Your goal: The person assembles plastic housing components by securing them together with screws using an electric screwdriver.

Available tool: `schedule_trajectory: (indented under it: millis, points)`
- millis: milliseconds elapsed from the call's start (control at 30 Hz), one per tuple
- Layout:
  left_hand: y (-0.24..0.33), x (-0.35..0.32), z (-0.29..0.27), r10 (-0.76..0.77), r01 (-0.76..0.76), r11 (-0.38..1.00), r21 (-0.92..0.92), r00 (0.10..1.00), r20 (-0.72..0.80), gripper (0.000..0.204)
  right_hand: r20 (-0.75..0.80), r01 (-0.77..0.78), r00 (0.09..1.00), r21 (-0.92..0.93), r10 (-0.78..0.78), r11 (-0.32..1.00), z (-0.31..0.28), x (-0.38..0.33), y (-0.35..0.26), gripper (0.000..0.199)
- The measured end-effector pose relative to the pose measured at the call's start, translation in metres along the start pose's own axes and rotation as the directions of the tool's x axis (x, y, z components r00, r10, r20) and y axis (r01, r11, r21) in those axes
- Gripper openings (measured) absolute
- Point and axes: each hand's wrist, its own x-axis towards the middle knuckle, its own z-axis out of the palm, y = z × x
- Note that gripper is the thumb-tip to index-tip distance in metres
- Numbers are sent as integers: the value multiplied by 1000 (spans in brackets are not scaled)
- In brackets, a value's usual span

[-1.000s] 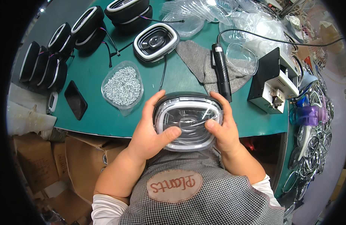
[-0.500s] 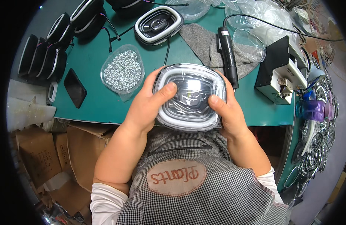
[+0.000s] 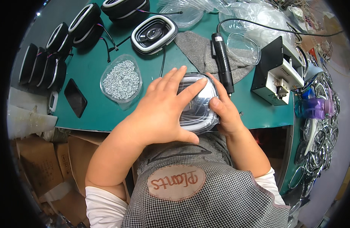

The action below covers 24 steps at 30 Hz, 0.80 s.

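A rounded-square lamp (image 3: 199, 121), black and white under a clear cover, is held at the table's front edge, in front of my apron. Across its left part my left hand (image 3: 163, 104) lies with fingers spread: the index finger reaches over the cover, the thumb juts out by the lower edge. My right hand (image 3: 225, 108) grips the lamp's right side, thumb on the front and fingers around the edge. Much of the lamp is hidden by my left hand. Behind it sits a similar lamp (image 3: 153, 35) with a cable.
A clear tub (image 3: 121, 79) of screws and a black phone (image 3: 75, 98) lie left. Several black-and-white units (image 3: 83, 19) stand at the back left. A corded electric screwdriver (image 3: 222, 62) rests on a grey cloth (image 3: 194, 45), with clear covers (image 3: 243, 48) nearby. A black-and-white box (image 3: 277, 76) stands right.
My left hand has left the lamp's left edge and moved right over its cover, fingers now spread. The right hand keeps its grip. The lamp now looks turned or tilted somewhat.
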Motion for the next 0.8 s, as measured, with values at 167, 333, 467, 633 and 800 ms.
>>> schedule_trajectory:
  millis: [167,333,467,633,800]
  points:
    - [3,11,-6,-3,8,997,-78,999,52,117,74,89,992,153,-101,984,-10,3,16,84]
    - [8,10,-12,-109,102,977,-189,994,-29,120,-24,18,1000,70,-17,997,-8,3,9,78]
    - [6,7,-8,-253,260,960,106,964,-81,119,-36,6,999,100,-3,995,-9,2,10,79]
    - [-6,12,-25,-401,401,916,24,916,-12,111,-47,-4,999,132,10,991,-7,2,9,78]
    - [-38,-3,-56,-571,587,801,-118,808,143,55,-71,0,997,136,10,991,-7,2,13,74]
